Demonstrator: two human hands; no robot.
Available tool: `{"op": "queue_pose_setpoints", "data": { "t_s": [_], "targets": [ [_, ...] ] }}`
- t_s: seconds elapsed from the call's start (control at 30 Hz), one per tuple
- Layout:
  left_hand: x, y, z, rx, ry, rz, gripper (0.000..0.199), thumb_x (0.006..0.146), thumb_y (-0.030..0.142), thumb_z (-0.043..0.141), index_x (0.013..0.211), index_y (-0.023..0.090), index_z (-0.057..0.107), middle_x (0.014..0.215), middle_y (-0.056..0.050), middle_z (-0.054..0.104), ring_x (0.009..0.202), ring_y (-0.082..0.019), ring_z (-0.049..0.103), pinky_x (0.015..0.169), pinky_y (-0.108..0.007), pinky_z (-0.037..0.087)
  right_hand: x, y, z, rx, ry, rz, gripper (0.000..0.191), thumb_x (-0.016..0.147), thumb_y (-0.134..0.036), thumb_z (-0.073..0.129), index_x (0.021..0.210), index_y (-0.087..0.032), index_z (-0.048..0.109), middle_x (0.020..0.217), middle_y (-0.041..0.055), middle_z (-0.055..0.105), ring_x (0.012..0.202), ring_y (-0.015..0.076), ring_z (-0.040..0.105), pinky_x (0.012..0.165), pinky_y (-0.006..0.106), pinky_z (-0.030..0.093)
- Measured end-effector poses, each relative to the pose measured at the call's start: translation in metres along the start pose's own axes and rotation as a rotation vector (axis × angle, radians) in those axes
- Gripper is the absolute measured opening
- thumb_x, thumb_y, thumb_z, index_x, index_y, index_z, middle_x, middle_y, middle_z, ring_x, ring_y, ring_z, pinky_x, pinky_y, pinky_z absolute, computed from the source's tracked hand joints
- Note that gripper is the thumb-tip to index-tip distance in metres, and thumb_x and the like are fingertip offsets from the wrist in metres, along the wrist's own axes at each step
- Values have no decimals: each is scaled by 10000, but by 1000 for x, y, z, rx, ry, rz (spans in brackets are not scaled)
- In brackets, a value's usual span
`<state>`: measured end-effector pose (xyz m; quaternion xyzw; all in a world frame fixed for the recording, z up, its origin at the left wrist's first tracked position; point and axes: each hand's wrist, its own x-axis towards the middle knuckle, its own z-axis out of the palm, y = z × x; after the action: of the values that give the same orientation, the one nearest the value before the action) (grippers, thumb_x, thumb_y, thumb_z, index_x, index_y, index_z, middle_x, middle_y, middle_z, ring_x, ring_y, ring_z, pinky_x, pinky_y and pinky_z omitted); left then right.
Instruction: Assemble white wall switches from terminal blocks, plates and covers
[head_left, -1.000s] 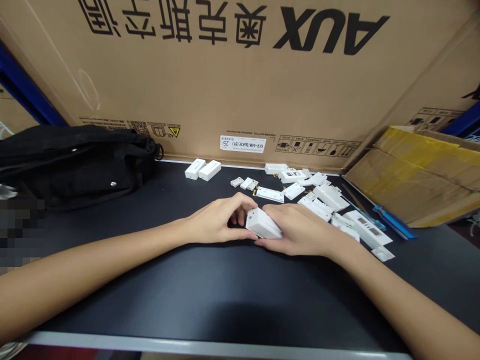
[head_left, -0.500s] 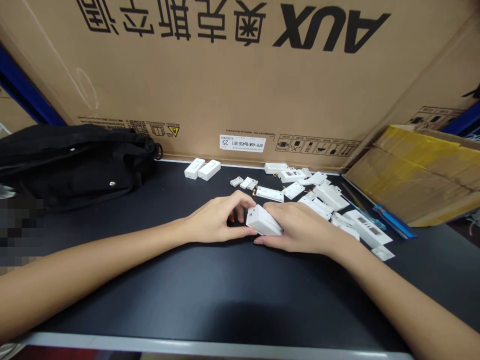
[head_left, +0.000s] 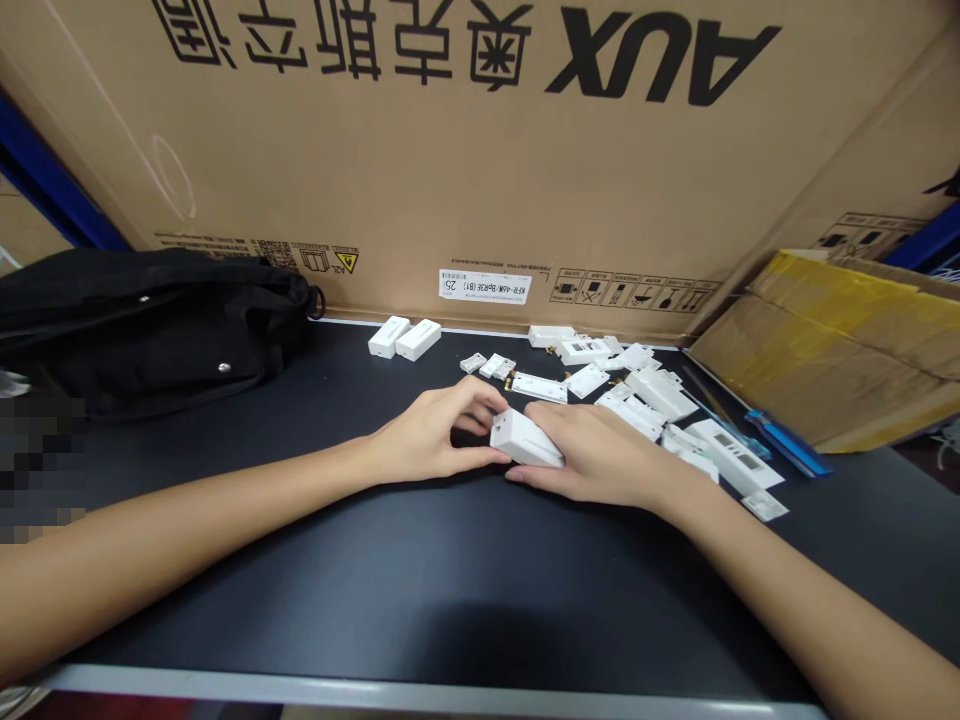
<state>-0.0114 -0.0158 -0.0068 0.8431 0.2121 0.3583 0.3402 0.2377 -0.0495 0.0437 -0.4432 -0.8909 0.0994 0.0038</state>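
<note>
A white rectangular plastic case [head_left: 523, 440] is held tilted above the black tabletop [head_left: 420, 570], its end face with small holes turned to the left. My right hand [head_left: 589, 448] wraps round the case's right part, thumb below and fingers above. My left hand [head_left: 439, 432] pinches the left end between thumb and fingertips, with a gap inside the curl. Just beyond the hands lie a white strip with brass contacts [head_left: 538, 387] and small white clip-like pieces [head_left: 498, 367].
Two closed white cases [head_left: 418, 340] stand at the back. White shells and panels [head_left: 660, 392] are scattered on the right, near a blue-handled tool [head_left: 789, 443]. A black bag [head_left: 150, 330] lies left, a taped carton [head_left: 840, 350] right. A large cardboard box [head_left: 450, 160] walls the back.
Both hands and the white case have shifted very slightly up and to the left. The grip looks the same, and nothing else has moved.
</note>
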Motion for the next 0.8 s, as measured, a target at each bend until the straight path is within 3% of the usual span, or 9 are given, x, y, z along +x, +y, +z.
{"op": "queue_pose_setpoints", "data": {
  "t_s": [0.17,0.27,0.4,0.5,0.63,0.8],
  "targets": [
    [1,-1,-1,92,-8,198,443,928,318,772,1328,201,623,1315,-112,711,1134,-199,737,964,-313,646,-1,-3,0,28,12,-7,450,983,-579,563,1200,-189,613,1151,112,719,980,280,698,793,365,482],
    [2,-3,-2,176,-40,260,346,962,293,729,1291,200,679,1298,-113,737,1156,-217,733,993,-333,629,-2,-5,0,4,8,7,407,990,-558,552,1143,-187,619,1122,116,722,932,270,697,759,359,475],
    [3,-4,-2,95,-56,33,347,939,341,752,1253,205,691,1111,-64,800,935,-180,786,860,-292,656,-1,-5,-2,-39,21,47,429,994,-609,517,1054,-196,614,1029,100,734,807,241,677,668,340,425],
    [4,-3,-2,-32,-7,-86,343,931,338,753,1225,189,659,1043,-50,810,932,-191,798,852,-295,659,0,-4,-3,-47,67,81,441,990,-624,510,1086,-206,615,1018,83,746,805,242,679,655,333,403],
    [6,-1,-3,-102,51,-154,296,946,316,717,1166,163,592,1003,-74,817,860,-189,802,799,-302,657,0,-4,-4,-97,152,157,437,990,-618,493,1034,-200,614,994,92,756,794,259,679,650,335,374],
    [7,3,-5,-103,17,-211,259,987,360,654,1110,164,539,859,-66,805,741,-180,786,703,-280,629,0,-5,-6,-42,217,183,492,975,-685,459,940,-212,590,874,68,741,709,234,639,616,319,328]
  ]
}}
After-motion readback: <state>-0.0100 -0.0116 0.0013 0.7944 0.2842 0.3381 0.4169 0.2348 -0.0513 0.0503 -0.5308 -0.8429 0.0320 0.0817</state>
